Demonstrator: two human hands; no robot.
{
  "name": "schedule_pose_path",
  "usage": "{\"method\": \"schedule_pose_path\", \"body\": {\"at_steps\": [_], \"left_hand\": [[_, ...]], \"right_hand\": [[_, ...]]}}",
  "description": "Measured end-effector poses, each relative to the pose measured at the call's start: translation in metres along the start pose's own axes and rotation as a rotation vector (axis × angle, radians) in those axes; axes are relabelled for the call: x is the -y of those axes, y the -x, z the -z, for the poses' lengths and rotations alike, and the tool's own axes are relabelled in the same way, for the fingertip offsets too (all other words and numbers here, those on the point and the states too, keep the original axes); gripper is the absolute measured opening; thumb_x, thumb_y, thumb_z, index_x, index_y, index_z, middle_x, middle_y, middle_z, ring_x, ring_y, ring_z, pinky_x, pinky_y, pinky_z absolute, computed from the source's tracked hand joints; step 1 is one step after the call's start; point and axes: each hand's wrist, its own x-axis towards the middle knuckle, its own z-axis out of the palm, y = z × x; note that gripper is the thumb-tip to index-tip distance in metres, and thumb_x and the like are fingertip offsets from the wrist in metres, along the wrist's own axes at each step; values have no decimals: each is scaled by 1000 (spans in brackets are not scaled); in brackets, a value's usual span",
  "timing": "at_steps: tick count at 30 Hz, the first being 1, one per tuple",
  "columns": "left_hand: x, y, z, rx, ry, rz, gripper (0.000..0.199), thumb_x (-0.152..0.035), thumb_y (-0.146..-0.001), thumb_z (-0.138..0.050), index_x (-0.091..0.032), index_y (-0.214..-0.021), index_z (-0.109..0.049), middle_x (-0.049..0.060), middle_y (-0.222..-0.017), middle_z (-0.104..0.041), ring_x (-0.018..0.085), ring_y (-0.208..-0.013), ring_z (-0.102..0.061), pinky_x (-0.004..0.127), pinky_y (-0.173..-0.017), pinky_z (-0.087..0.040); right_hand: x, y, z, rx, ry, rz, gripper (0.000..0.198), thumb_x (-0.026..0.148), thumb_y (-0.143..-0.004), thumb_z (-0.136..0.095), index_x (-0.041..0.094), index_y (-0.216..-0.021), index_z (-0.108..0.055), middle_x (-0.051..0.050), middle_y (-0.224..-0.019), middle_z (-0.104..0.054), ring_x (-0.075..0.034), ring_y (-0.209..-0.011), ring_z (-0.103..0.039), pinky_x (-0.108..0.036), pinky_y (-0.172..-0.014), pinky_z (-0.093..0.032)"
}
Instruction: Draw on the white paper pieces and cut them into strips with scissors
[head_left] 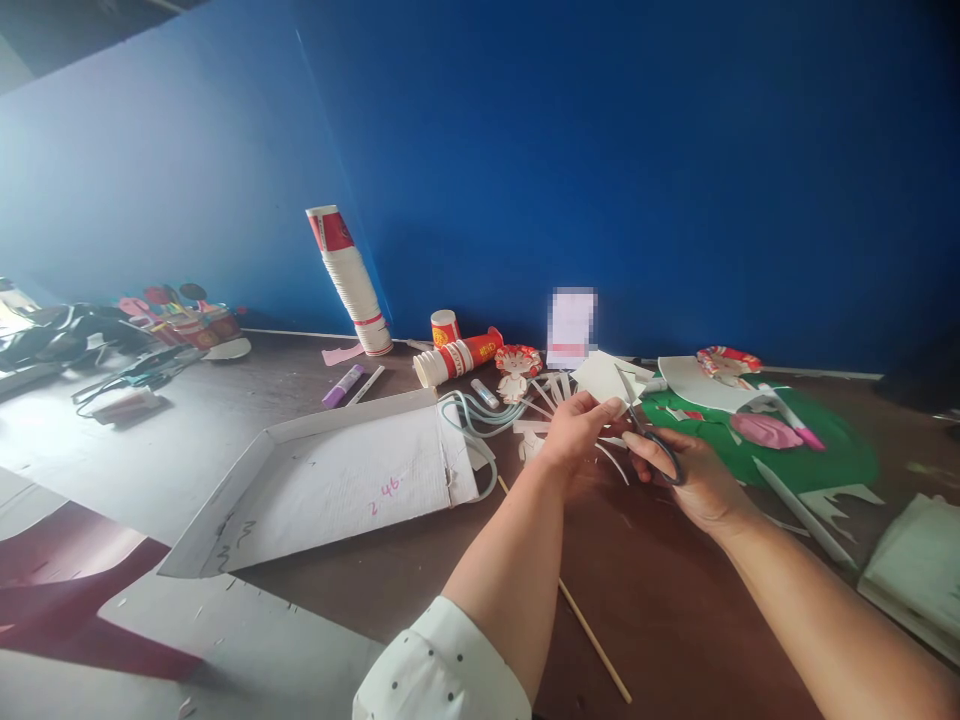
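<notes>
My left hand [576, 432] pinches a piece of white paper [602, 380] that is cut into strips along one side. In my right hand [694, 478] are scissors [661, 455] with dark handles, their blades up against the paper's right edge. Just left of the paper is a cut-out paper figure [515, 375] with a red and white frill. Beyond the right hand lies a green round sheet [840, 440] with paper scraps, a pink oval piece [765, 431] and a pink and white marker [801, 425] on it.
A shallow white cardboard box lid [322, 490] and a coiled pale cable [480, 420] lie to the left. Behind are a tall leaning stack of paper cups [351, 285], fallen cups [457, 358] and a purple glue stick [343, 386]. A thin wooden stick [596, 640] lies in front.
</notes>
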Motion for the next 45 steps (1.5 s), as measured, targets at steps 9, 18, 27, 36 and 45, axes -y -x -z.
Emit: {"method": "schedule_pose_path", "body": {"at_steps": [9, 18, 27, 36, 45], "left_hand": [[1, 0, 2, 14, -6, 27, 42, -48, -67, -88, -14, -77, -65, 4, -75, -66, 14, -70, -60, 32, -77, -45], [3, -4, 3, 13, 6, 18, 42, -46, -68, -88, -15, -70, -59, 3, -71, -65, 14, -69, -62, 31, -75, -46], [-1, -2, 0, -15, 35, 34, 45, -45, -67, -89, -16, -70, -55, 2, -70, -64, 15, -70, -64, 32, -79, -48], [-2, -2, 1, -21, 37, 24, 54, -52, -58, -92, -16, -72, -55, 1, -70, -66, 15, -70, -66, 33, -79, -50], [-2, -3, 2, -46, -5, 2, 46, -48, -65, -89, -16, -70, -56, 0, -69, -65, 13, -67, -63, 33, -80, -49]], "right_hand": [[5, 0, 0, -1, 42, 0, 47, 61, -86, -68, 23, -59, -63, 0, -55, -57, -17, -60, -49, -33, -57, -34], [7, 0, 0, -11, -34, -18, 38, 63, -79, -74, 25, -76, -75, 2, -55, -55, -17, -59, -49, -33, -57, -34], [7, 0, -1, -15, -117, -43, 36, 59, -75, -79, 25, -86, -81, 2, -56, -56, -16, -56, -49, -33, -56, -37], [11, 0, -2, -27, -115, -36, 35, 58, -72, -82, 24, -74, -76, 1, -54, -55, -15, -54, -48, -32, -54, -38], [6, -1, 0, -17, -108, -41, 38, 61, -74, -80, 24, -84, -80, 1, -56, -55, -15, -56, -48, -33, -55, -37]]}}
